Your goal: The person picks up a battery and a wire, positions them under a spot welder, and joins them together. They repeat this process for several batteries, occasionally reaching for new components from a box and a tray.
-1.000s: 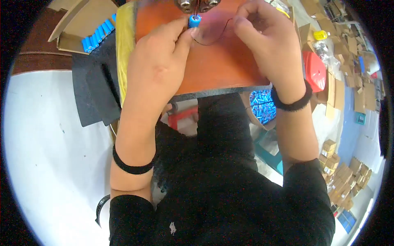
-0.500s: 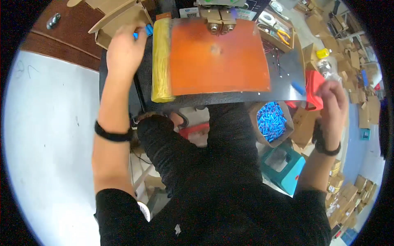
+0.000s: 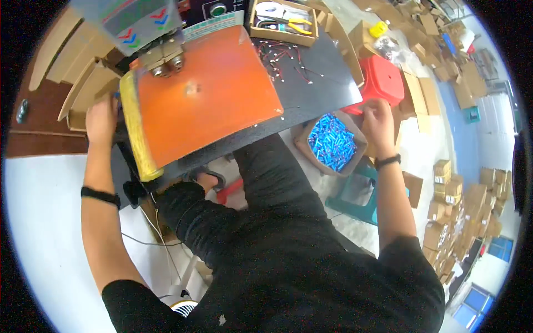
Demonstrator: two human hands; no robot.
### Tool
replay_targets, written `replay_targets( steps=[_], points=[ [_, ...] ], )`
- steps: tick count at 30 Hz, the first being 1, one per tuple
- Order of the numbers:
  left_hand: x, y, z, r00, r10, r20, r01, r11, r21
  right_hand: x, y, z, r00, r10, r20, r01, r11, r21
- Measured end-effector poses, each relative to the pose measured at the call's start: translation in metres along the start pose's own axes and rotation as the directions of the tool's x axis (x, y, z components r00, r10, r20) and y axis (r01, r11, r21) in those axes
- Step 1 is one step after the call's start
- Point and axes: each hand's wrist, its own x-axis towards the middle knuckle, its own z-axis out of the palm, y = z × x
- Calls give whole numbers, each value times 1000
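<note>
At the far left, my left hand (image 3: 101, 121) is closed beside an open cardboard box (image 3: 89, 91). A bit of blue shows at its fingertips, apparently a blue battery cell, mostly hidden. On the right, my right hand (image 3: 380, 125) is held beyond the table's corner, in front of a red plastic stool (image 3: 383, 80). Its fingers are curled together, and what they hold, if anything, is hidden. Below and left of it stands a cardboard box of blue battery cells (image 3: 332, 143). Between my hands, an orange sheet (image 3: 208, 97) with a yellow-wrapped left edge covers part of the black table (image 3: 322, 83).
A machine head with metal electrodes (image 3: 166, 58) stands over the orange sheet. Red and black wires (image 3: 283, 58) lie beside a tray of pliers and tape (image 3: 283, 22). A teal stool (image 3: 352, 197) is under my right forearm. Stacked cartons (image 3: 444, 188) line the far right.
The view has turned, so the table now slants. My right hand's fingers have curled in. The blurred blue cell near it at the table's corner no longer shows. My left hand remains by the box.
</note>
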Motion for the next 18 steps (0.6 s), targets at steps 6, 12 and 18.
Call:
replay_targets(
  steps=[6,12,18],
  points=[
    [-33,28,-81,931,-365,-22,307,813,-494,56,-40,58,968,-247,33,249,958,-142],
    [-59,120,-148,999,-14,-51,-23,751,-660,75,-26,82,955,-259,144,288,926,-244],
    [-50,130,-158,993,109,36,-78,872,-483,80,-40,81,905,-400,144,422,887,-187]
  ],
)
